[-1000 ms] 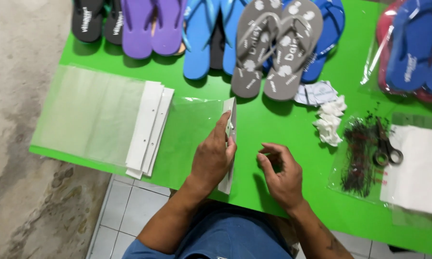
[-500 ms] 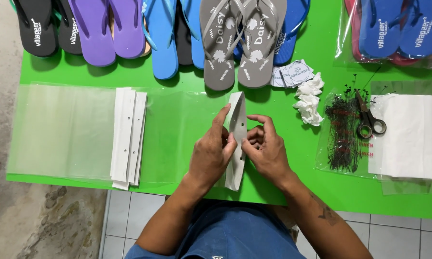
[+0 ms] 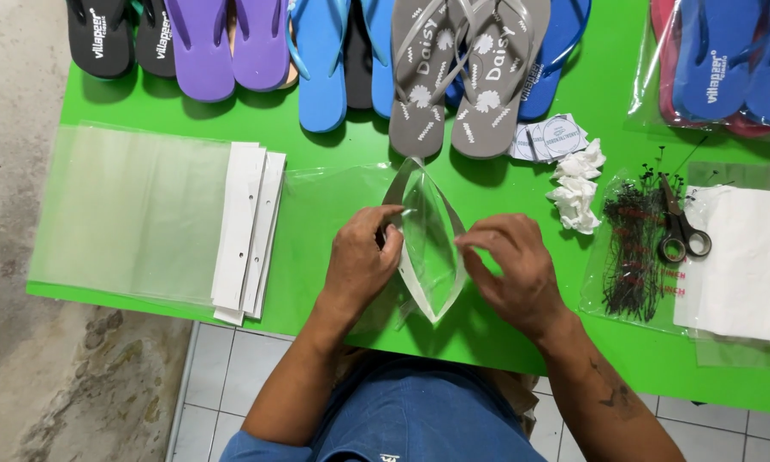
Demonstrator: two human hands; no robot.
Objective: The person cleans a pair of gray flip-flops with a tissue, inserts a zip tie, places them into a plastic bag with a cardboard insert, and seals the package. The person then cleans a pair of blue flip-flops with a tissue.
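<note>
Hands spread the mouth of a clear plastic bag above the green worktop. The left hand pinches one lip, the right hand the other. Grey flip-flops lie just beyond.

Clear bag held open; bag stack left; round white labels by sandals
</note>
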